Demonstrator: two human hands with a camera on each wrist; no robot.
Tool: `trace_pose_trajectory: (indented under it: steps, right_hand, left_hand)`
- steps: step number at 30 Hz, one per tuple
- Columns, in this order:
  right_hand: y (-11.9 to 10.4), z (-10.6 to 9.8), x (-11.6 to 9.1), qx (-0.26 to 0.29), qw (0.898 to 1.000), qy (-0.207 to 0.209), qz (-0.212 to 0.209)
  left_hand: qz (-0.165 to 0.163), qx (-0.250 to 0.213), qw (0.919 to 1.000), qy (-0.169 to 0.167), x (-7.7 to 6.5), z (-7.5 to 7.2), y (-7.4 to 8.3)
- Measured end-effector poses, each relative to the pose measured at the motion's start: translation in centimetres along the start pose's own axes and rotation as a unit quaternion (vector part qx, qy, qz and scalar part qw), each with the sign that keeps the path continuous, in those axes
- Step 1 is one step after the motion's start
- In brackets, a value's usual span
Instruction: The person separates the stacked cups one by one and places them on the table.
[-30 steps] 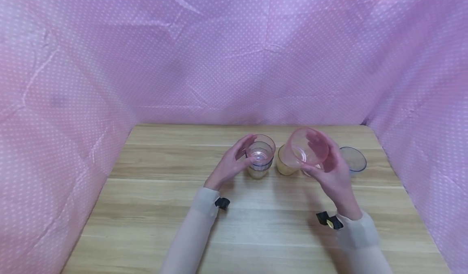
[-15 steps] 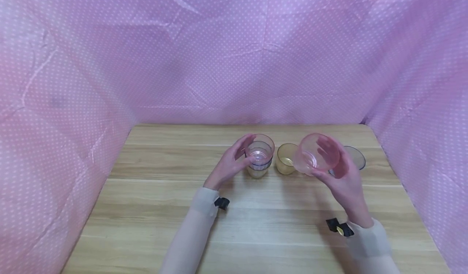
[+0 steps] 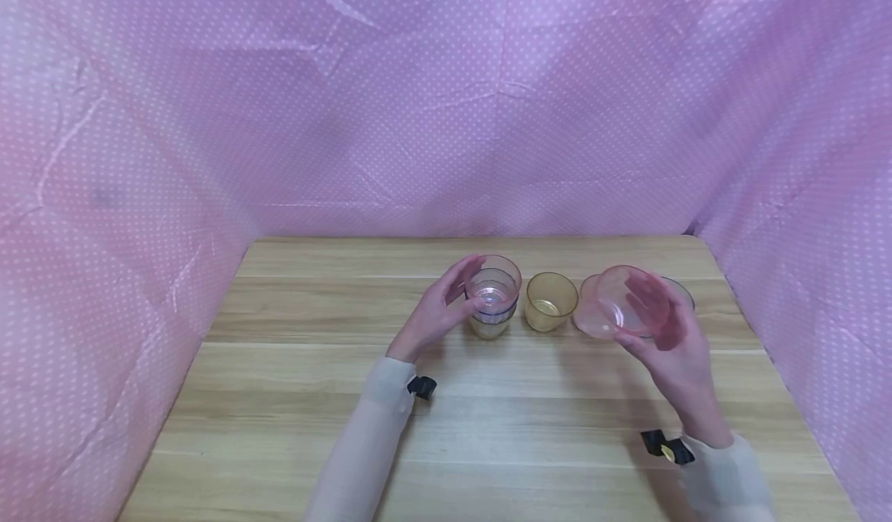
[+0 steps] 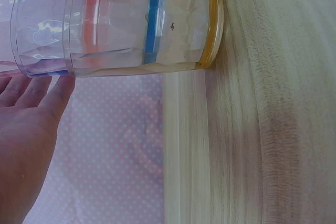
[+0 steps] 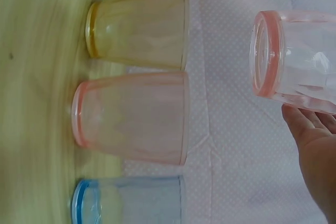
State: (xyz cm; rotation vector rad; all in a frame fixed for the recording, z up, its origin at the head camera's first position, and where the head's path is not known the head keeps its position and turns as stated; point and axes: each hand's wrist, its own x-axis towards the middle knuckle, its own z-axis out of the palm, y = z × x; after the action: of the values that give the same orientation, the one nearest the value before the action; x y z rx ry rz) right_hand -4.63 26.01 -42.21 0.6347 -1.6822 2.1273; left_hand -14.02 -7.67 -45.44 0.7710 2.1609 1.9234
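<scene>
The right-hand grip (image 3: 672,348) was closed around a pink cup (image 5: 294,59), which was in the air with its base down, higher than the rims of a yellow cup (image 3: 550,301), a second pink cup (image 5: 134,119) and a blue cup (image 5: 128,203), all upright on the counter (image 3: 488,429). For me the main danger was here: if the held cup came down too early or moved sideways too low, its base could strike one of these rims and, since they stood so near together, one pushed cup could tip its neighbour. The wall looked smooth, so a loose hold could also let it slip. The left-hand grip (image 3: 440,317) held a nested stack (image 3: 492,297) of pink, blue and yellow cups, upright on the counter; because its fingers lay high, a careless pull could, I think, tilt the stack or separate the cups.
</scene>
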Motion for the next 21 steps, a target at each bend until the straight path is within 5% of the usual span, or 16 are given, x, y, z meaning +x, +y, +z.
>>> trace_pose_trajectory:
  steps: [21]
  right_hand:
    - [-0.6, -3.1, -2.2, -0.042, 0.995, 0.064, 0.068]
  left_hand:
    - [0.006, 0.002, 1.0000, -0.002, 0.0, 0.0, -0.1]
